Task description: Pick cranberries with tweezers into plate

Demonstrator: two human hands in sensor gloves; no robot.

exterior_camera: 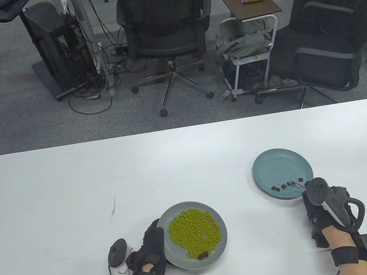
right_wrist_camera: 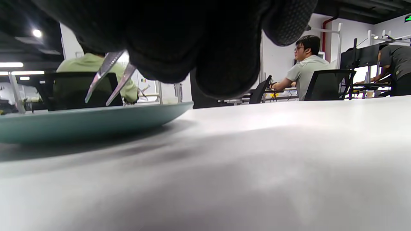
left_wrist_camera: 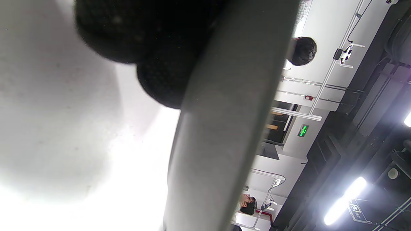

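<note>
A grey plate holds a heap of green beans and two dark cranberries at its near edge. My left hand grips this plate's left rim. In the left wrist view the rim fills the middle, with my gloved fingers against it. A teal plate at the right holds several cranberries along its near side. My right hand holds metal tweezers with the tips over those cranberries. In the right wrist view the tweezers have their tips apart, with nothing between them, above the teal plate.
The white table stretches wide to the left and behind both plates. Its far edge runs across the middle of the table view. Office chairs and a cart stand on the floor beyond it.
</note>
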